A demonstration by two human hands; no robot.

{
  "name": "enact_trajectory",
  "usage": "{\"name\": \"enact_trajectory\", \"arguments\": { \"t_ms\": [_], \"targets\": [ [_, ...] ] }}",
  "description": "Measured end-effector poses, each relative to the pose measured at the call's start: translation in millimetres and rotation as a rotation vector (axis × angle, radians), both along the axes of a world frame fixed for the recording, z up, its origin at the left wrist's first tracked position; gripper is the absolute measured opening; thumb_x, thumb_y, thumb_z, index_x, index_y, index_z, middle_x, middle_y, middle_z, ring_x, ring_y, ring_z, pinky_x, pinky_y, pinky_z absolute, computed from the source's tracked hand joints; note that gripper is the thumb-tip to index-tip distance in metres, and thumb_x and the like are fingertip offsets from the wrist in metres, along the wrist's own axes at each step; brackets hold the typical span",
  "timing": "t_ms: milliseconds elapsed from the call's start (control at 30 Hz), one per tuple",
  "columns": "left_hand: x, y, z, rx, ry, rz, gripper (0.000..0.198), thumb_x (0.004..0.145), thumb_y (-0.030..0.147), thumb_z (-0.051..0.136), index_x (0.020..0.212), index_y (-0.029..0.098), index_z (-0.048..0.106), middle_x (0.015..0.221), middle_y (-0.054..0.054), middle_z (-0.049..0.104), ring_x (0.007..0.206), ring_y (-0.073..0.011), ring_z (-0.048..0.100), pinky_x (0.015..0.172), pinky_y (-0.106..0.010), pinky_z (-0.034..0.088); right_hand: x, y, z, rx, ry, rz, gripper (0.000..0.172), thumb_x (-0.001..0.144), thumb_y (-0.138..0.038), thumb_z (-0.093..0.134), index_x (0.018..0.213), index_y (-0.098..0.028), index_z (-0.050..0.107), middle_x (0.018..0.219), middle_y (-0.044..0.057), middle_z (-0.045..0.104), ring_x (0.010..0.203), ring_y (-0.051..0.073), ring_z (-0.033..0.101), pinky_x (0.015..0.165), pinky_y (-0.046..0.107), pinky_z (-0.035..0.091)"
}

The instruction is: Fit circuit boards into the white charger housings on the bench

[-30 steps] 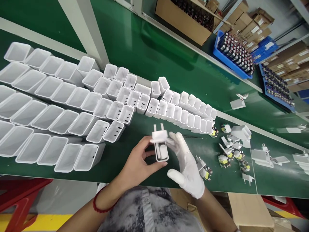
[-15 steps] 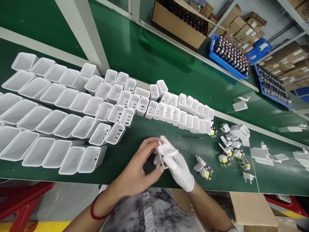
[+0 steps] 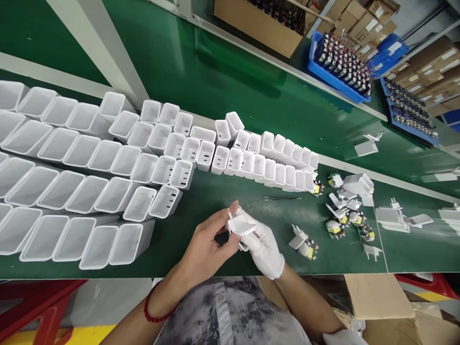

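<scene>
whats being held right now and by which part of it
A white plug piece: the left hand pinches its left edge near the prongs; how the gloved right hand grips is partly hidden.

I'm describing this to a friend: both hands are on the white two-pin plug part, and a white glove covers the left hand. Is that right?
Not quite: the head view shows the white glove on the right hand; the left hand is bare. Both are on the white two-pin plug part.
</scene>
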State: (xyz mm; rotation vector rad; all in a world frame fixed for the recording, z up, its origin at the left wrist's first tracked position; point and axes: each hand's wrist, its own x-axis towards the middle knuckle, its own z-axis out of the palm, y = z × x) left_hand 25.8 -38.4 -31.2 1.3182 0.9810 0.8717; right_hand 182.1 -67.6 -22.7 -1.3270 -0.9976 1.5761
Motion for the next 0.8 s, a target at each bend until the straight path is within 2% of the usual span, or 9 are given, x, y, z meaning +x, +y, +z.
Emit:
{"name": "enact_trajectory", "arguments": {
  "t_ms": [67,133,200,267,333,467,600,733,800],
  "targets": [
    [0.1,0.5,-1.3,-0.040,0.005,0.029,0.044,0.087,0.025,0.060,0.131,0.022,0.061,0.129,-0.007,0.066,0.108,-0.0202,0.068,0.089,-0.028,0.058,-2.5,1.0,-2.9,-0.035,0.031,-0.012,0.050,0.089,-0.052,0.062,0.131,-0.026,0.064,0.077,0.001,0.059,0.058,0.011,0.041,0.057,0.028,0.044],
    [-0.1,2.8,-0.8,-0.087,0.007,0.033,0.043,0.087,0.028,0.061,0.129,0.021,0.062,0.124,-0.007,0.069,0.099,-0.0189,0.070,0.084,-0.027,0.060,-2.6,2.6,-2.8,-0.065,0.061,0.004,0.054,0.088,-0.054,0.062,0.135,-0.026,0.060,0.083,0.002,0.063,0.060,0.012,0.044,0.058,0.028,0.045],
    [0.0,6.4,1.0,-0.107,0.007,0.019,0.038,0.088,0.030,0.061,0.124,0.020,0.066,0.120,-0.006,0.070,0.095,-0.0186,0.071,0.081,-0.027,0.060,0.0,4.4,0.2,-0.089,0.122,0.022,0.060,0.086,-0.056,0.064,0.140,-0.029,0.054,0.105,0.005,0.067,0.071,0.014,0.054,0.065,0.030,0.050],
    [0.8,9.9,3.4,-0.098,-0.002,-0.001,0.033,0.090,0.032,0.059,0.119,0.021,0.069,0.118,-0.006,0.071,0.095,-0.0190,0.070,0.079,-0.026,0.060,3.7,6.1,4.7,-0.096,0.193,0.037,0.066,0.083,-0.059,0.065,0.142,-0.032,0.051,0.129,0.005,0.061,0.090,0.019,0.060,0.075,0.034,0.053],
    [2.3,12.0,5.6,-0.074,-0.004,-0.013,0.030,0.091,0.032,0.057,0.116,0.022,0.071,0.120,-0.007,0.070,0.095,-0.0193,0.070,0.078,-0.026,0.060,6.5,7.1,8.5,-0.094,0.210,0.040,0.066,0.083,-0.059,0.066,0.141,-0.033,0.052,0.136,0.005,0.057,0.100,0.022,0.061,0.079,0.036,0.054],
    [5.8,10.3,8.3,0.045,0.036,0.028,0.030,0.088,0.025,0.060,0.115,0.022,0.071,0.122,-0.007,0.070,0.100,-0.0203,0.070,0.081,-0.026,0.059,6.6,5.3,8.2,-0.051,0.070,-0.003,0.059,0.085,-0.056,0.064,0.137,-0.029,0.057,0.113,0.006,0.067,0.086,0.020,0.060,0.074,0.035,0.053],
    [6.7,7.3,9.4,0.095,0.080,0.060,0.032,0.086,0.023,0.062,0.116,0.021,0.071,0.118,-0.007,0.071,0.096,-0.0195,0.071,0.080,-0.025,0.059,3.1,0.7,-0.7,0.007,0.079,-0.027,0.053,0.089,-0.054,0.061,0.133,-0.025,0.060,0.087,0.003,0.066,0.066,0.015,0.054,0.065,0.032,0.051],
    [6.5,9.7,14.0,-0.054,0.079,-0.007,0.031,0.090,0.032,0.060,0.117,0.021,0.070,0.119,-0.006,0.071,0.092,-0.0174,0.071,0.077,-0.024,0.060,6.9,2.8,1.5,-0.014,0.079,0.041,0.050,0.092,-0.055,0.055,0.131,-0.025,0.061,0.093,0.005,0.065,0.073,0.018,0.058,0.076,0.036,0.052],
    [7.6,12.8,18.5,-0.079,0.085,-0.051,0.032,0.092,0.036,0.057,0.118,0.022,0.070,0.117,-0.005,0.071,0.095,-0.0176,0.070,0.080,-0.025,0.060,12.6,5.9,10.8,0.091,-0.064,0.116,0.053,0.091,-0.057,0.055,0.131,-0.024,0.060,0.101,0.006,0.066,0.084,0.021,0.061,0.085,0.039,0.051]
  ]
}}
